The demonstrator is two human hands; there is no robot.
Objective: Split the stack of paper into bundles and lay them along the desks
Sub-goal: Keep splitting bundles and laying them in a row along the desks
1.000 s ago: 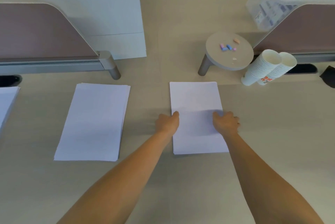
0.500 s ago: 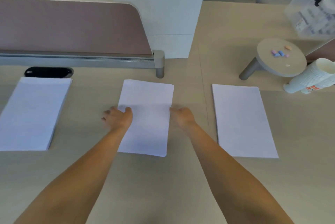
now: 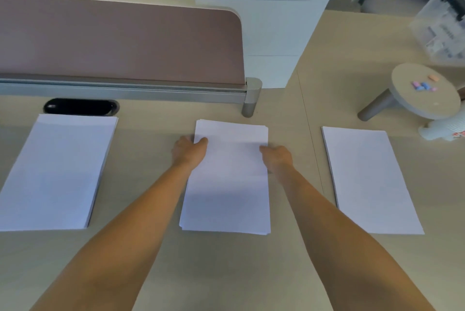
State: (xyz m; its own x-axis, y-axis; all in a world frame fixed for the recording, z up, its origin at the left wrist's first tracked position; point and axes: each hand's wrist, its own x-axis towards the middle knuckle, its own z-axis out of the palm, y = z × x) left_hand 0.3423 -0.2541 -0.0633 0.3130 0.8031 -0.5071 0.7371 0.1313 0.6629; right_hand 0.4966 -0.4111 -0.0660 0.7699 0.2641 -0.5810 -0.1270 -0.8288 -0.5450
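Note:
Three white paper bundles lie side by side on the beige desk (image 3: 226,273). My left hand (image 3: 188,151) grips the left edge of the middle bundle (image 3: 226,192), thumb on top. On the opposite edge, my right hand (image 3: 276,157) holds the same bundle. The left bundle (image 3: 55,172) and the right bundle (image 3: 370,179) lie flat, untouched.
A mauve divider panel (image 3: 120,41) with a metal rail runs along the back. A black cable slot (image 3: 80,106) sits behind the left bundle. At the right are a small round stand (image 3: 425,94) with coloured bits, paper cups (image 3: 445,129) and a clear plastic box (image 3: 442,28).
Both hands left the right bundle and moved left onto the middle one. They have since slid further up its edges, and the view has shifted left.

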